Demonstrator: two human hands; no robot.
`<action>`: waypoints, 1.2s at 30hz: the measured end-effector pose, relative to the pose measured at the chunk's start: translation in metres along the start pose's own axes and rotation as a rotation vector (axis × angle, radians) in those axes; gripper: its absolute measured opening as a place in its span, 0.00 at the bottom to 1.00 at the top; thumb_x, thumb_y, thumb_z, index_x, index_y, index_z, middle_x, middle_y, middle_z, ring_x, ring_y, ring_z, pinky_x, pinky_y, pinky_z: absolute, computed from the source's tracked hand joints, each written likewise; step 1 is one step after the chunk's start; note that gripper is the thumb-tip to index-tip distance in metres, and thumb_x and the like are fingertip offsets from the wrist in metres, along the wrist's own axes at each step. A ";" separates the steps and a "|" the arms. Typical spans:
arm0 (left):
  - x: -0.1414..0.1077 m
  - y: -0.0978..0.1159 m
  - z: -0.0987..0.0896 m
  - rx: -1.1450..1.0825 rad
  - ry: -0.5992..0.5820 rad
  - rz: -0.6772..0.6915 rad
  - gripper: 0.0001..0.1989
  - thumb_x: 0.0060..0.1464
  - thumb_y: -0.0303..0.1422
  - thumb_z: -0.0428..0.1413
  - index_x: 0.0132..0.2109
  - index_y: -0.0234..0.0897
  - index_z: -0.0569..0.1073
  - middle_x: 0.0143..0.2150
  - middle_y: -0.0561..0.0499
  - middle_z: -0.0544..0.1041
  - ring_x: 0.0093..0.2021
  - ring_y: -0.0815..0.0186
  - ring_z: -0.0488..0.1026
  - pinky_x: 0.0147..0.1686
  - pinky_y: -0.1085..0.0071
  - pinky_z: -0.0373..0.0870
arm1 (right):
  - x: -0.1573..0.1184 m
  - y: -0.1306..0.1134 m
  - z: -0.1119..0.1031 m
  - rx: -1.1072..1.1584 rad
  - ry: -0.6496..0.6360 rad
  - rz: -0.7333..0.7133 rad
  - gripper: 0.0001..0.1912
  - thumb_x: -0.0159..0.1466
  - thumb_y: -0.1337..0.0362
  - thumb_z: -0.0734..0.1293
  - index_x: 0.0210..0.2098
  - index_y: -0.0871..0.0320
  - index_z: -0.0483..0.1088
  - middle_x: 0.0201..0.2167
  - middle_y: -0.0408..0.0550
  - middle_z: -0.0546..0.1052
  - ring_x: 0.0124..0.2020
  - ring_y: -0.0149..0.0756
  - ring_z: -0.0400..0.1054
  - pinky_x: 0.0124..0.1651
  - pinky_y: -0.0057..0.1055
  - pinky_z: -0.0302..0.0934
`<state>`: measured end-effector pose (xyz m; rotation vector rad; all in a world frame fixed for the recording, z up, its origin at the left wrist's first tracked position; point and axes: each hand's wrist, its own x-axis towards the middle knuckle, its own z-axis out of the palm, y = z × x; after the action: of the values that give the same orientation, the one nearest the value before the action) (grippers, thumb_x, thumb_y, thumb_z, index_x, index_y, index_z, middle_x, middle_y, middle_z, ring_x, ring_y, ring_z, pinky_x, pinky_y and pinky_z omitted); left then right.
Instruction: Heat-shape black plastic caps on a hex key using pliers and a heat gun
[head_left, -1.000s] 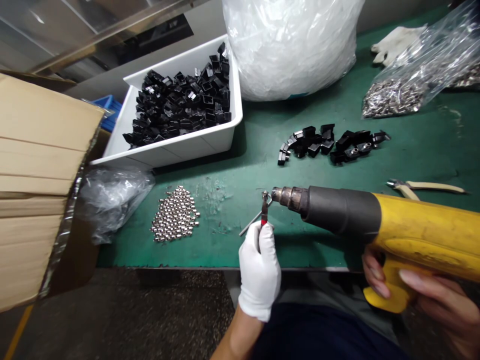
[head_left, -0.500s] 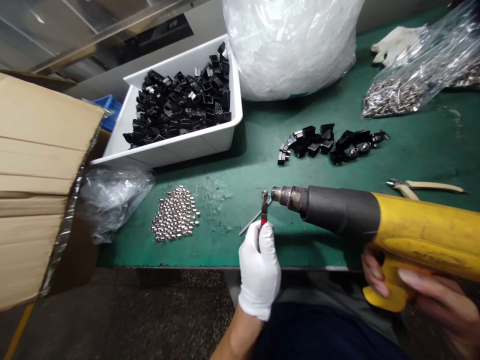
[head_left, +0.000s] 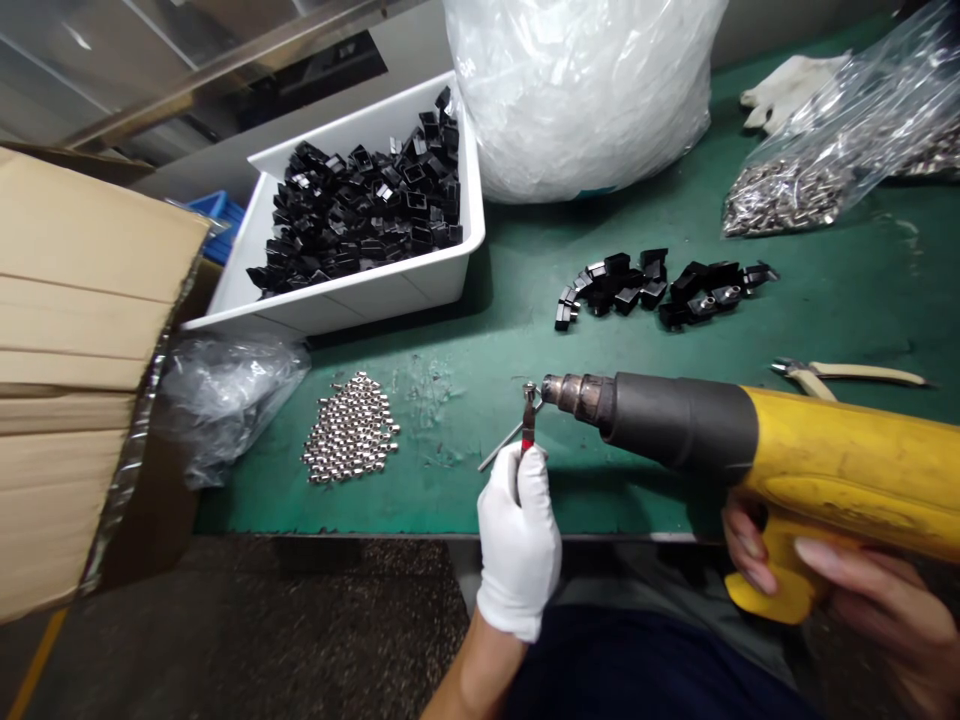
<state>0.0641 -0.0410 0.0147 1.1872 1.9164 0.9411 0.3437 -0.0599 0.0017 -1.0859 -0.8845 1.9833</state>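
Observation:
My left hand [head_left: 519, 540], in a white glove, is closed round a red-handled tool [head_left: 529, 432]. A small metal fitting [head_left: 529, 389] sits at the tool's tip. My bare right hand [head_left: 847, 590] grips the handle of a yellow heat gun [head_left: 855, 450], whose metal nozzle [head_left: 577, 395] points left, right beside the fitting. Behind the tool a thin metal rod [head_left: 499, 447] lies slanting on the green table [head_left: 450, 510]. Many small metal fittings [head_left: 350, 430] are laid out in a patch to the left of my left hand.
A white bin [head_left: 360, 290] holds black plastic parts; more black parts [head_left: 626, 283] lie on the table. Cutters [head_left: 847, 373] rest behind the heat gun. Plastic bags [head_left: 585, 100] stand at the back, one with metal pieces [head_left: 787, 195]. A cardboard box [head_left: 75, 380] is at left.

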 end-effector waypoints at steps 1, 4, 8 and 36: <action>0.000 0.000 0.000 0.001 0.001 -0.001 0.19 0.70 0.47 0.43 0.44 0.41 0.72 0.36 0.50 0.74 0.37 0.65 0.70 0.40 0.67 0.65 | 0.000 0.000 0.001 0.009 0.022 -0.006 0.16 0.68 0.51 0.63 0.44 0.56 0.75 0.33 0.52 0.74 0.30 0.43 0.68 0.36 0.37 0.64; 0.000 0.001 0.000 0.002 0.003 -0.002 0.19 0.70 0.47 0.43 0.45 0.41 0.72 0.36 0.51 0.74 0.37 0.65 0.70 0.41 0.67 0.65 | -0.001 0.002 0.006 0.042 0.108 -0.031 0.15 0.68 0.53 0.63 0.43 0.56 0.75 0.32 0.52 0.74 0.30 0.42 0.67 0.35 0.37 0.63; 0.000 0.002 0.000 0.007 0.006 -0.001 0.19 0.70 0.47 0.43 0.44 0.41 0.72 0.36 0.51 0.74 0.36 0.65 0.70 0.42 0.67 0.65 | -0.002 0.002 0.009 0.054 0.107 -0.023 0.15 0.68 0.53 0.63 0.42 0.56 0.75 0.31 0.52 0.74 0.29 0.42 0.66 0.34 0.36 0.63; -0.001 0.001 0.001 0.015 0.007 0.016 0.17 0.70 0.43 0.44 0.44 0.41 0.73 0.37 0.50 0.76 0.38 0.65 0.72 0.38 0.70 0.66 | 0.001 -0.003 0.002 0.008 0.035 0.010 0.15 0.68 0.53 0.63 0.44 0.55 0.75 0.32 0.53 0.75 0.30 0.43 0.68 0.36 0.37 0.65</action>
<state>0.0652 -0.0411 0.0154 1.2114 1.9252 0.9422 0.3427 -0.0578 0.0043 -1.1194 -0.8540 1.9683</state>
